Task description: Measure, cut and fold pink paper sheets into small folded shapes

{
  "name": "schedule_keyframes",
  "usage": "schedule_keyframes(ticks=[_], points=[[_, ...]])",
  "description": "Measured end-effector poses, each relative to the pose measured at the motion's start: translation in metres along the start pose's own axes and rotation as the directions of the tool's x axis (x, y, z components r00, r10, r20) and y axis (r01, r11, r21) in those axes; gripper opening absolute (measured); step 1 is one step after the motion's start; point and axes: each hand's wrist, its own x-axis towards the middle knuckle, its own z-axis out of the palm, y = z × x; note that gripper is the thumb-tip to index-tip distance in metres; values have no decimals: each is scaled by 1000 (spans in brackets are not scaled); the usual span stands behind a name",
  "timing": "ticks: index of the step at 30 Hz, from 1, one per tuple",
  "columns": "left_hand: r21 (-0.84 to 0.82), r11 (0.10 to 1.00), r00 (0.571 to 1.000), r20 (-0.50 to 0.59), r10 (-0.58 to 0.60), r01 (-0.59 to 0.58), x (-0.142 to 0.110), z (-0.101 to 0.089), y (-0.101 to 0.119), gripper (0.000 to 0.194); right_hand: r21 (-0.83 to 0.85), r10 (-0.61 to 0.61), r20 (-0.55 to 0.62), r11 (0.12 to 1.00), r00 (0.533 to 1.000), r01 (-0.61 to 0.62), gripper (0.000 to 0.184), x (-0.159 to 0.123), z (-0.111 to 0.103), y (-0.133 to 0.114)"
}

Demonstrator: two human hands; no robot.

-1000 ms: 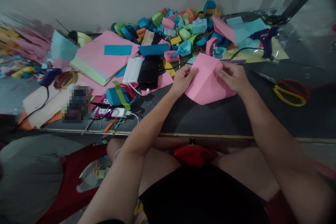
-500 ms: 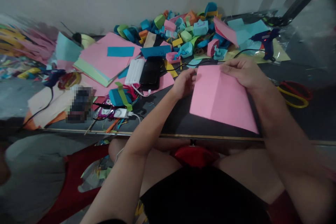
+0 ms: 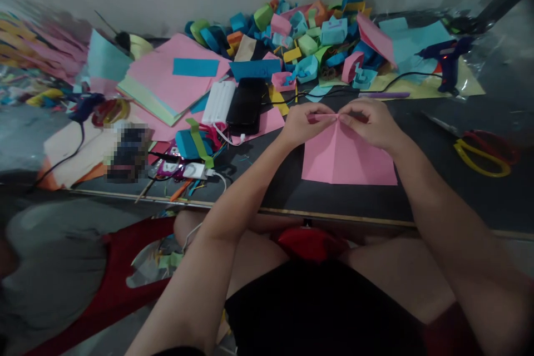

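A sheet of pink paper with a crease down its middle lies between my hands, its near edge toward me over the dark tabletop. My left hand pinches the far edge just left of the crease. On the other side of the crease, my right hand pinches the same edge, so the fingertips of both hands nearly meet. The paper bends up a little at the crease there. Parts of the far corners are hidden behind my fingers.
Scissors with red and yellow handles lie at the right. A blue glue gun stands behind them. Small folded paper pieces are heaped along the wall. A black phone, a white power bank and pink sheets lie left.
My left hand has come to the paper and taken hold of its far edge. My right hand has shifted slightly left, and the sheet now lies squarer to me. The view has turned slightly.
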Motion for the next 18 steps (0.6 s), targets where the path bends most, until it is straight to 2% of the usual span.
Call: schedule_keyframes(ticks=[5,14,18], points=[[53,993,994,-31,107,-106,3,2,-6,33,17,50,37,999,998,-50,29,-3,2,-11],[157,986,997,-33,67,-61,2,-3,0,31,-36,37,-18,999,999,-38,20,-5,0,-17],[215,975,997,-37,71,-61,0,-5,0,22,-26,51,-56,998,997,-53,17,-5,2,-17]])
